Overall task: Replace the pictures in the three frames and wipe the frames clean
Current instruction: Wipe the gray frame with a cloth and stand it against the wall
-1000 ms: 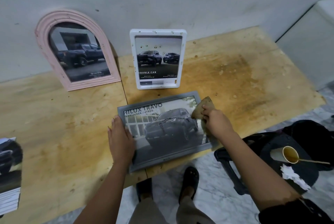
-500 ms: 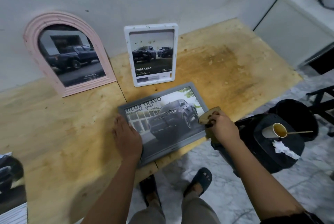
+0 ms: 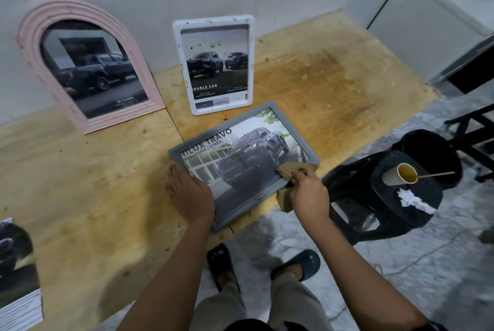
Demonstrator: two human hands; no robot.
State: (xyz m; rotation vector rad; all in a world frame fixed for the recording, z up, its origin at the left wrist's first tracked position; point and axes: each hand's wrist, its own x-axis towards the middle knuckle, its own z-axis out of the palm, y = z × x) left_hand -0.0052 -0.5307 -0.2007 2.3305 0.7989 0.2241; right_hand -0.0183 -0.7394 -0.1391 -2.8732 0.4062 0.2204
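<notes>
A grey rectangular frame [image 3: 242,114] with a truck picture lies flat near the front edge of the wooden table [image 3: 93,183]. My left hand [image 3: 189,194] presses flat on its near left corner. My right hand [image 3: 307,191] grips a tan cloth [image 3: 290,169] against the frame's right edge. A pink arched frame [image 3: 32,34] with a dark truck picture leans on the wall at the back left. A white rectangular frame [image 3: 216,20], speckled with spots and holding a two-truck picture, stands beside it.
Loose truck pictures [image 3: 16,272] lie at the table's left edge. A black stool [image 3: 401,197] to the right carries a paper cup [image 3: 401,174] with a stick and a crumpled tissue [image 3: 413,198]. A white cabinet [image 3: 433,15] stands at the far right.
My right hand has slid the cloth from the frame's upper right down along its right edge toward me. My left hand stays on the near left corner. The view has shifted.
</notes>
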